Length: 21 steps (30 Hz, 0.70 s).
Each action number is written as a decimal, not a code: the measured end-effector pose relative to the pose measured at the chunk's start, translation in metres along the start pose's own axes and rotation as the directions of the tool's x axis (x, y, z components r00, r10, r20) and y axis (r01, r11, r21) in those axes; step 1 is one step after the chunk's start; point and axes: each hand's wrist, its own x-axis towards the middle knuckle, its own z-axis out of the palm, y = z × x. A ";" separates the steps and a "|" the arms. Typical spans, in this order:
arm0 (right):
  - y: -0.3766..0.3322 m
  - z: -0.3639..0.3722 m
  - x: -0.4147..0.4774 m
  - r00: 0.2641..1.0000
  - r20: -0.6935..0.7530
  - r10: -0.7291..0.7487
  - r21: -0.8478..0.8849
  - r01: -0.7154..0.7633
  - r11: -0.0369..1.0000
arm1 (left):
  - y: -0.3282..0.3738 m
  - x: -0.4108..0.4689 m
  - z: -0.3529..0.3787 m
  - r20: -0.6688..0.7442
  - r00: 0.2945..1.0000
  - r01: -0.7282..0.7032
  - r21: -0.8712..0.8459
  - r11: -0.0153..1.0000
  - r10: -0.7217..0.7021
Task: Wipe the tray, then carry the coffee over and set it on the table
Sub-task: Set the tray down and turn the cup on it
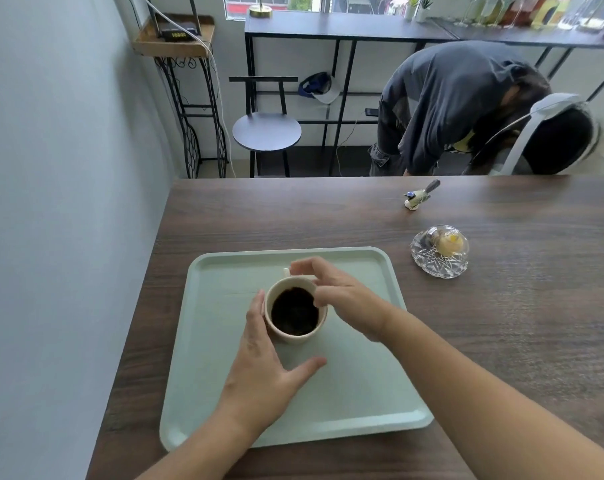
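A cream coffee cup (302, 337) full of black coffee stands on the pale green tray (363, 393), left of the tray's middle. The tray lies on the dark wooden table (501, 323) near the front left corner. My left hand (262, 372) rests on the tray with its fingers flat against the cup's left side and its thumb spread away. My right hand (342, 296) arches over the cup's far right rim, thumb on the rim and index finger reaching to the small handle (286, 271) at the back.
A cut-glass dish (439, 252) with a domed sweet sits right of the tray, a small bird figurine (419, 197) beyond it. A person (449, 109) bends over behind the table by a chair (553, 133). A wall runs along the left; a stool (266, 129) stands behind.
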 end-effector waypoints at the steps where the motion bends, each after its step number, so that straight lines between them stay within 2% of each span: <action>1: -0.006 0.002 0.003 1.000 0.003 0.000 -0.012 0.000 1.000 | 0.001 0.000 0.003 -0.023 1.000 0.008 0.007 1.000 -0.008; 4: -0.013 0.007 0.015 1.000 -0.013 -0.011 -0.006 0.011 1.000 | 0.002 0.004 0.007 -0.065 0.998 0.021 0.034 0.999 -0.019; 10: -0.011 0.012 0.031 0.997 -0.025 0.077 0.063 -0.075 0.995 | 0.010 0.017 0.008 -0.092 0.995 0.041 0.040 0.998 -0.037; 14: -0.001 0.015 0.025 0.980 -0.169 0.105 0.256 -0.059 0.965 | 0.010 0.026 -0.002 -0.061 0.998 0.005 0.078 0.997 0.000; 17: 0.012 0.020 0.016 0.953 -0.271 0.137 0.394 -0.020 0.919 | 0.002 0.030 -0.012 0.025 0.999 -0.045 0.106 0.993 0.043; 21: 0.027 0.032 0.004 0.906 -0.405 0.124 0.408 0.058 0.911 | -0.003 0.031 -0.017 0.114 0.990 -0.084 0.046 0.995 0.079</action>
